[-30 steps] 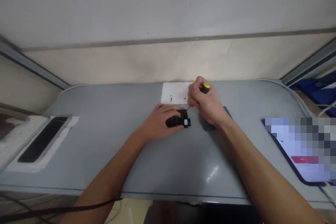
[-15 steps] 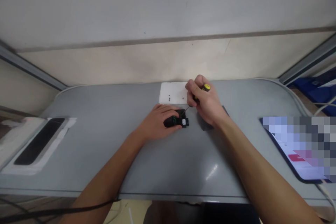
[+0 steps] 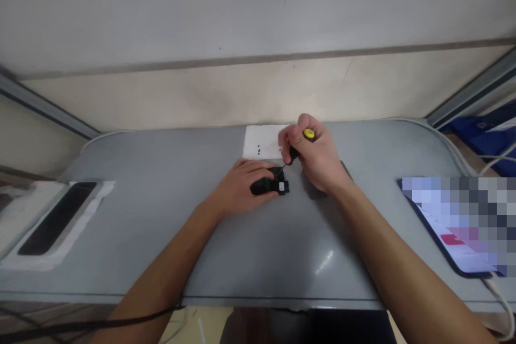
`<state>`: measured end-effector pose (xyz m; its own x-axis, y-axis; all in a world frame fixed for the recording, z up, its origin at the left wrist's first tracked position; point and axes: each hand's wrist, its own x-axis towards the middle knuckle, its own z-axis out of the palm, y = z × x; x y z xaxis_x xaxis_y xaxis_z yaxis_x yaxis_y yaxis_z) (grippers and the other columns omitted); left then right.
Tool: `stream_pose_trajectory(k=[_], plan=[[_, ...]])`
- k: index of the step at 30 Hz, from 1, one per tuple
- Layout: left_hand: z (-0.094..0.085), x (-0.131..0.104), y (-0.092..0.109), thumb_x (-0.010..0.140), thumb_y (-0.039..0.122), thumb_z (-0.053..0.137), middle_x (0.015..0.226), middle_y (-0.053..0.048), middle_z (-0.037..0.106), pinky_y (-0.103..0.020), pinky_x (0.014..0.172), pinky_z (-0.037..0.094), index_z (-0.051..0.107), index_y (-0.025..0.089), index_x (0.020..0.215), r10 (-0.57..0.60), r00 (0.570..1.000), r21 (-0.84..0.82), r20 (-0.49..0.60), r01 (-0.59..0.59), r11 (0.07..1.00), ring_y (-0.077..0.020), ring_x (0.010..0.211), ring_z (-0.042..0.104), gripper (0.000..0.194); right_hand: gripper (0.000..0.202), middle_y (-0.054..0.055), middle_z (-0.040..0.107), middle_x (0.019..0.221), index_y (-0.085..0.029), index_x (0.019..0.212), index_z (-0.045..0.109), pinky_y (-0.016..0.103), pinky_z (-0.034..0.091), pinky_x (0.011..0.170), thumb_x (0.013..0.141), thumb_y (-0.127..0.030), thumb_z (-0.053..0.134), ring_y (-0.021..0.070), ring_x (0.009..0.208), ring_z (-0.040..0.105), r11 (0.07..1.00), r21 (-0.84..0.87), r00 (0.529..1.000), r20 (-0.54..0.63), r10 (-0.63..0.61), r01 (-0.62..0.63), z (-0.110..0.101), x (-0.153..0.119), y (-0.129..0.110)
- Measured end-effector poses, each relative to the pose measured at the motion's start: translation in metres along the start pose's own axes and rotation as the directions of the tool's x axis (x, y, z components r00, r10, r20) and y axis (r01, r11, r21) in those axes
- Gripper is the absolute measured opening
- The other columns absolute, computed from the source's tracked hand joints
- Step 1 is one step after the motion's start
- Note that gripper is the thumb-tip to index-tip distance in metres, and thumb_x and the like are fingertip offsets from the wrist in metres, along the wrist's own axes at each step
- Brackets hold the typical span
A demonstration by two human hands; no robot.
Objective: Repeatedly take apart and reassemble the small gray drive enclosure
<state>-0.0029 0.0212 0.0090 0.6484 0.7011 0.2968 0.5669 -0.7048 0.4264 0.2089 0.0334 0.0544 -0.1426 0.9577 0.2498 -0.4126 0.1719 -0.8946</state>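
Observation:
My left hand (image 3: 245,185) is closed around a small black device (image 3: 264,186) with green circuitry and a white label, keeping it against the grey table. My right hand (image 3: 316,153) grips a screwdriver (image 3: 309,134) with a black and yellow handle, its shaft slanting down to the left into the device. Where exactly the tip lands is too small to make out. Behind the device lies a white sheet (image 3: 252,142) with several tiny dark screws (image 3: 258,149) on it. A dark flat piece (image 3: 316,192) is partly hidden under my right wrist.
A tablet (image 3: 451,242) with a lit, partly pixelated screen lies at the right, a white cable running from it. On the left, a black slab (image 3: 58,220) rests on white material. A pale wall (image 3: 181,97) closes off the table's back edge.
My right hand and the screwdriver have shifted slightly left, and the handle is tilted a little differently. My left hand and the device stay in place.

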Motion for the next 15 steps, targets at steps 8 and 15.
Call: stream_pose_trajectory(k=[8,15], plan=[[0.002,0.000,-0.001,0.094,0.047,0.076,0.140,-0.005,0.073,-0.048,0.115,0.045,0.072,0.026,0.108,0.003,1.000,0.001,-0.005,-0.003,1.000,-0.0273,0.130,0.068,0.025,0.045,-0.001,0.051,0.071,-0.024,0.094,0.070,0.030,0.045,0.064,0.099,-0.066,0.057,0.0139,0.066,0.052,1.000,-0.004,0.999,0.031,0.018,-0.017,0.012,-0.004,-0.007],[-0.005,0.001,0.002,0.095,0.047,0.074,0.143,-0.005,0.071,-0.048,0.112,0.047,0.072,0.026,0.106,0.008,0.999,0.020,0.049,-0.009,1.000,-0.0279,0.130,0.068,0.024,0.054,-0.004,0.049,0.070,-0.024,0.074,0.046,0.028,0.043,0.060,0.083,-0.064,0.082,0.0113,0.062,0.050,0.999,0.002,0.997,-0.067,0.034,-0.034,0.007,-0.003,-0.001]])
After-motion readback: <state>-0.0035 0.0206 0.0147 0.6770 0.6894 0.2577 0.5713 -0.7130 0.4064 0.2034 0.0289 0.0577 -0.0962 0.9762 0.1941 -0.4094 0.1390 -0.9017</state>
